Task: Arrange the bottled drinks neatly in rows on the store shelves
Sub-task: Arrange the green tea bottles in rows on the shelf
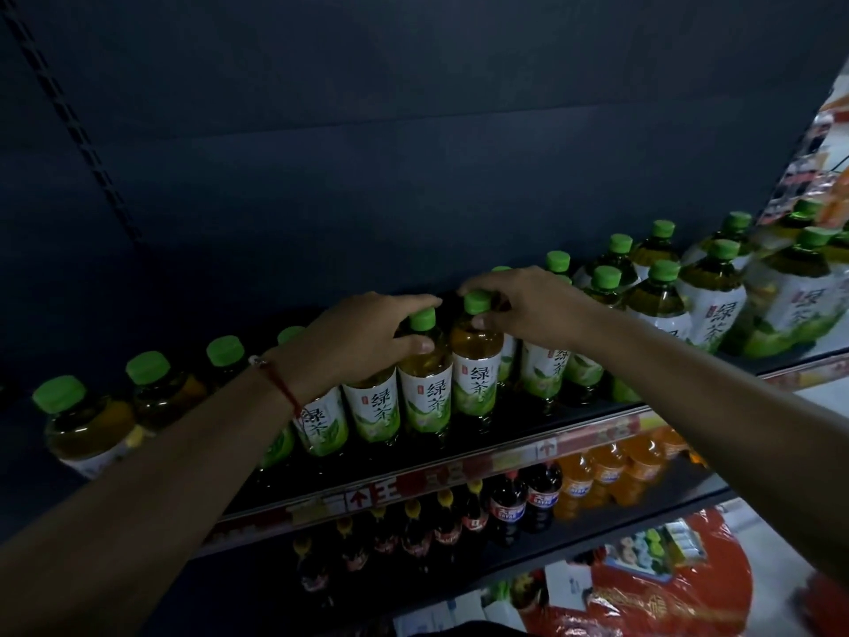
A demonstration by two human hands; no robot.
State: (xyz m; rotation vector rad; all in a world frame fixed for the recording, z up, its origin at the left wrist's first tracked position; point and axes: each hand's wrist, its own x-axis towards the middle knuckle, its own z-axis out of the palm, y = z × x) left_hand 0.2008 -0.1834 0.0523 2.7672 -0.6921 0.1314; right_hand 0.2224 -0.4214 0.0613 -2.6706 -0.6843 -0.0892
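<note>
Spanning the frame from lower left to right edge, the dark upper shelf (574, 441) carries a row of green-tea bottles (372, 406) with green caps; larger green-tea bottles (710, 305) stand at upper right. Below, cola bottles (507, 503) and orange soda bottles (611, 471) fill the lower shelf. At centre, the left hand (363, 337) wraps curled fingers round one bottle (425, 383); the right hand (533, 305) pinches the neighbouring bottle (475, 370) below its cap. A red cord (280, 383) circles the left wrist.

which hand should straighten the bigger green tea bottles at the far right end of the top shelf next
Probably the right hand. It grips a small bottle on the side nearer the big bottles. The left hand holds the neighbouring bottle further left and would have to cross over.
</note>
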